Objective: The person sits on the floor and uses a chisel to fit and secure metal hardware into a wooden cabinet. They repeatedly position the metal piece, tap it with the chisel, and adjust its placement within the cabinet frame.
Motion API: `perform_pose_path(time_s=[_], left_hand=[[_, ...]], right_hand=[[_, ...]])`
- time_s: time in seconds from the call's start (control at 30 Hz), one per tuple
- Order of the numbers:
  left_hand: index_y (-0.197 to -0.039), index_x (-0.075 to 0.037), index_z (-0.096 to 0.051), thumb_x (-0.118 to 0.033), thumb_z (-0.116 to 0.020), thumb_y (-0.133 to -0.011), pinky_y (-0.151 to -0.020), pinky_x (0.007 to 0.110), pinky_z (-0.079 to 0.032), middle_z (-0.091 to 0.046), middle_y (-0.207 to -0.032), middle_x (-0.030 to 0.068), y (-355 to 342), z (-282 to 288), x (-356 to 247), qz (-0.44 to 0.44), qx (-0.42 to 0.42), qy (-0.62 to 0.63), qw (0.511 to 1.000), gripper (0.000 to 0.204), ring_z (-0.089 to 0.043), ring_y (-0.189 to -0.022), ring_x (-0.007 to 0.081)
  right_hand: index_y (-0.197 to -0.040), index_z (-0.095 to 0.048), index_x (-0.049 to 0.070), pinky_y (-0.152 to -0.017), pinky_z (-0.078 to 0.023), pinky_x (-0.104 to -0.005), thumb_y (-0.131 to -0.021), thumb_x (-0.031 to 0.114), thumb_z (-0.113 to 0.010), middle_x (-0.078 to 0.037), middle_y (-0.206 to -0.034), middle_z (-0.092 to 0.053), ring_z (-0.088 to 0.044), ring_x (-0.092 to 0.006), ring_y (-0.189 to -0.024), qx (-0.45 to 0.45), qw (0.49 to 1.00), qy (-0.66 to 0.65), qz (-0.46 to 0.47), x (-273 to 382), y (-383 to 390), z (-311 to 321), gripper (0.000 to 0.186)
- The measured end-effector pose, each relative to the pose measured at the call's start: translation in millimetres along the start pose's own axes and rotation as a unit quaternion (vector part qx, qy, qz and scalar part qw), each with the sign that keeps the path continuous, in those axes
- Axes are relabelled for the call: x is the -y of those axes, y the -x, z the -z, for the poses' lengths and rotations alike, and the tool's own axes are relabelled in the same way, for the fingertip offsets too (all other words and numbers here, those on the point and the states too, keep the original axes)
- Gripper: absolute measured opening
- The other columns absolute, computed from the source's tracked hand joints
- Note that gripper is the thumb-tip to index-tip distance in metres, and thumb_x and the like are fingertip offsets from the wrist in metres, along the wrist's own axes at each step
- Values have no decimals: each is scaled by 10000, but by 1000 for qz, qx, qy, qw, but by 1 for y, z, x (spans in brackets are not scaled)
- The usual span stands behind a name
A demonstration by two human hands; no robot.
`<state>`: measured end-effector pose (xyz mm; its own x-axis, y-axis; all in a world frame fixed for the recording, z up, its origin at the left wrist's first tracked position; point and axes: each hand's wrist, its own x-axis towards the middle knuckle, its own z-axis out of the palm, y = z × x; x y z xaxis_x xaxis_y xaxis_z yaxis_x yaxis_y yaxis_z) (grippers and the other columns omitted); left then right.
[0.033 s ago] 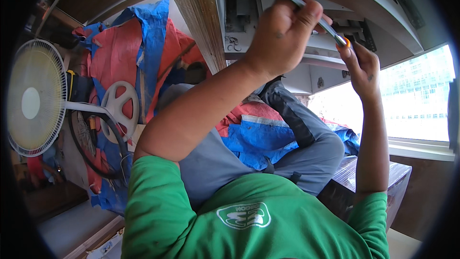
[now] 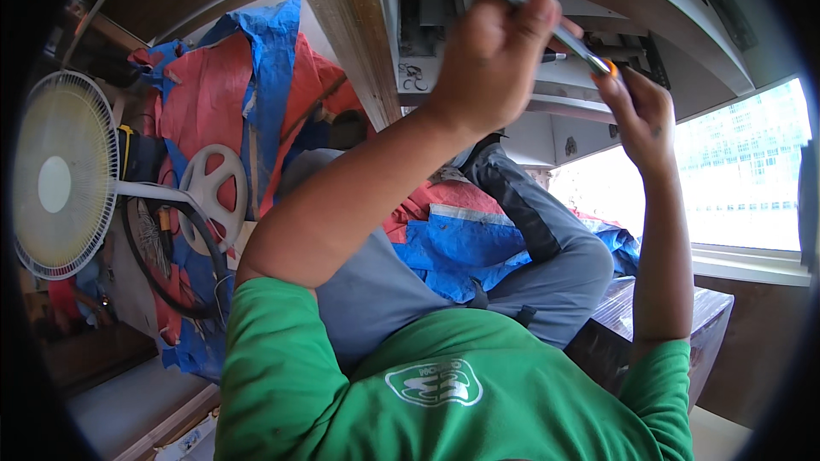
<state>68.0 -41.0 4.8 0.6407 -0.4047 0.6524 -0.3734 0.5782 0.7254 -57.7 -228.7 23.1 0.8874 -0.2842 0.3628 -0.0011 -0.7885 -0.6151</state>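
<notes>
My left hand [image 2: 491,68] is raised near the top middle, its fingers closed round a slim silver rod-shaped tool [image 2: 574,41]. The tool slants from upper left down to lower right. An orange band [image 2: 608,67] circles its lower end, where the thumb and fingers of my right hand [image 2: 642,115] pinch it. What kind of tool it is, I cannot make out. Behind both hands is the inside of a pale cabinet [image 2: 547,132], with small dark metal parts in it.
A wooden post [image 2: 354,26] stands left of my left hand. Further left are a white fan [image 2: 64,175], a grey spoked wheel [image 2: 213,196] and a red and blue tarp [image 2: 205,94]. A plastic-wrapped box [image 2: 705,316] is by my right elbow, below a bright window [image 2: 735,175].
My left hand and the tool have shifted a little to the left. My right hand has moved slightly left with the tool's end; both hands keep their hold.
</notes>
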Motion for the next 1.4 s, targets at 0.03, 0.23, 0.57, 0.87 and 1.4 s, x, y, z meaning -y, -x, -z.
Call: perform_pose_path(time_s=[0.03, 0.23, 0.57, 0.87, 1.4], left_hand=[[-1101, -6, -565, -285, -519, -1087, -766, 291, -574, -716, -933, 105, 0, 0, 0, 7, -21, 30, 999, 283, -728, -898, 170], [-1093, -25, -597, -353, -515, -1085, -717, 235, -527, -721, -845, 60, -6, 2, -1, 24, 6, -35, 999, 338, -690, -845, 116], [-1087, -15, -595, -328, -475, -1097, -823, 317, -608, -714, -957, 121, -6, 1, -1, -27, -9, -11, 1000, 336, -734, -948, 197], [-1041, -2, -589, -336, -473, -1099, -763, 287, -594, -710, -892, 105, -5, 1, -1, -6, -2, -9, 1000, 358, -722, -875, 167], [-1034, -3, -573, -330, -479, -1097, -799, 321, -597, -703, -929, 107, -1, 2, -7, -27, -32, 37, 998, 346, -734, -929, 189]], right_hand=[[-782, -706, 3, -523, -339, -309, -886, 700, -654, -18, -574, -515, -494, -129, -559, 7, 1000, 19, -2, -1, -2, -1, 706], [-785, -701, 10, -522, -355, -298, -883, 700, -655, -38, -575, -513, -482, -131, -540, 7, 997, 51, -61, -3, -9, 2, 699], [-716, -663, 25, -508, -357, -309, -866, 732, -655, -28, -559, -499, -483, -135, -532, 9, 997, 63, -46, 4, -11, 5, 723], [-832, -728, 11, -514, -377, -298, -887, 709, -647, -36, -611, -574, -529, -131, -544, 26, 996, 48, -76, 7, -8, 6, 704], [-722, -677, 34, -510, -389, -283, -867, 752, -633, -57, -572, -569, -570, -144, -536, 46, 994, 102, -18, 14, -9, 5, 734]])
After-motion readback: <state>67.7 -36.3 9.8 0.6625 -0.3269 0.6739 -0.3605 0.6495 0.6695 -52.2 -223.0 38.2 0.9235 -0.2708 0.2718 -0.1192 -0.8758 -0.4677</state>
